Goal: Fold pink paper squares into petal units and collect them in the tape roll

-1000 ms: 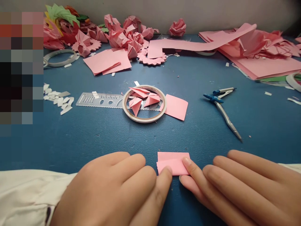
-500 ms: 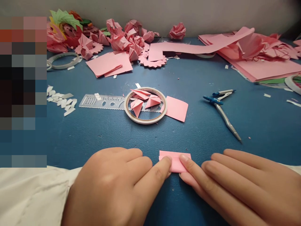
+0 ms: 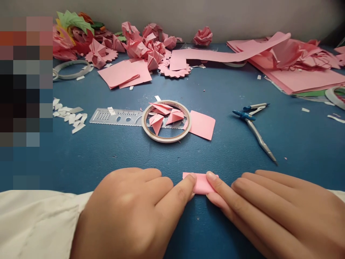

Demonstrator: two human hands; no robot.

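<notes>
A small folded strip of pink paper point(image 3: 202, 185) lies crosswise between my hands, low in the middle of the head view. My left hand point(image 3: 132, 207) pinches its left end between thumb and forefinger, the other fingers curled in. At the right end, the forefinger and thumb of my right hand point(image 3: 266, 208) grip it, while the remaining fingers lie stretched alongside. Fingertips cover parts of both ends. Beyond the hands, a roll of double-sided tape point(image 3: 166, 139) rings several folded pink paper pieces point(image 3: 156, 121). A flat pink paper square point(image 3: 203, 125) touches the roll's right side.
A clear stencil ruler point(image 3: 107, 117) runs under the tape roll. On the right lies a compass point(image 3: 260, 138). White paper scraps point(image 3: 74, 117) are at left. Pink paper flowers point(image 3: 142, 45) and pink sheets point(image 3: 304, 79) line the back of the blue table point(image 3: 129, 151).
The lower edge of the pink paper has been folded or rolled up slightly, so the strip looks narrower. My thumbs and forefingers have shifted a little away from me with it.
</notes>
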